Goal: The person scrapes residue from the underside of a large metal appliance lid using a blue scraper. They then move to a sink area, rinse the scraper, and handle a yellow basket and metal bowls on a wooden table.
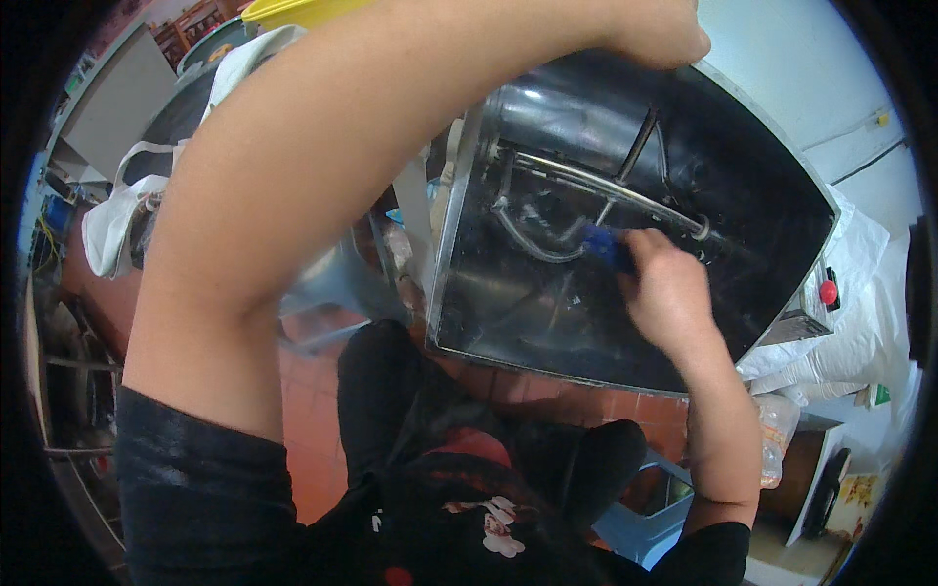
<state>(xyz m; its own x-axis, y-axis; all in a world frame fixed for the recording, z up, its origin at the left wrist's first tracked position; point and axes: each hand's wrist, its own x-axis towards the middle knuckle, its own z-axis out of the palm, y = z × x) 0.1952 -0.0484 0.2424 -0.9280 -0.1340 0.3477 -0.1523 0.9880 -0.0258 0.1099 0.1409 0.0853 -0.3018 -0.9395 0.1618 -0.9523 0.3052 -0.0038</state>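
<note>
A stainless steel mixer tub (pixel 513 322) stands before me, its inside dark and shiny. A metal shaft (pixel 608 183) crosses it, with a curved mixing arm (pixel 527 242) and straight rods joined to it. My right hand (pixel 667 286) reaches into the tub and grips a small blue object (pixel 604 243), blurred, perhaps a cloth or scrubber, at the end of the curved arm. Pale residue marks the metal nearby. My left hand (pixel 659 33) is at the tub's far rim; its fingers are partly cut off by the frame's top edge, so its hold is hidden.
A box with a red button (pixel 828 293) is fixed at the tub's right side, beside white sacks (pixel 821 366). A blue plastic stool (pixel 645 520) is below me on red floor tiles (pixel 311 410). White cloth bags (pixel 117 227) hang at left; a yellow basin (pixel 293 10) sits behind.
</note>
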